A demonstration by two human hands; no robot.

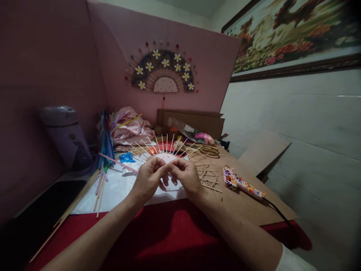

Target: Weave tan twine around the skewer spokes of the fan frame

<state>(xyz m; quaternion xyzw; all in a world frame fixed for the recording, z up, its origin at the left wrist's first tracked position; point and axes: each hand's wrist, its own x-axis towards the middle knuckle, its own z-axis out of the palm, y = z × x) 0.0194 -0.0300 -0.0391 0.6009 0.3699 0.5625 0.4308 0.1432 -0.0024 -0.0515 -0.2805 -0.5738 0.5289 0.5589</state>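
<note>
My left hand [150,176] and my right hand [184,175] meet over the front of the table, thumbs and forefingers pinched together. Whatever is between the fingertips is too small or hidden to make out. Just behind them lies a half-round piece of pale, red-dotted cloth [166,157], with several thin wooden sticks [180,147] fanning out from its curved edge. From the left, a pink pipe cleaner [118,164] runs up to the back of my left hand; whether it reaches the fingers is hidden.
A flower-patterned glue gun [242,183] lies on cardboard [254,210] at right. Pipe cleaners [105,135], a blue packet [126,157] and a purple bottle [67,139] are at left. Scissors [210,150] lie behind. A decorated fan [166,69] hangs on the pink panel.
</note>
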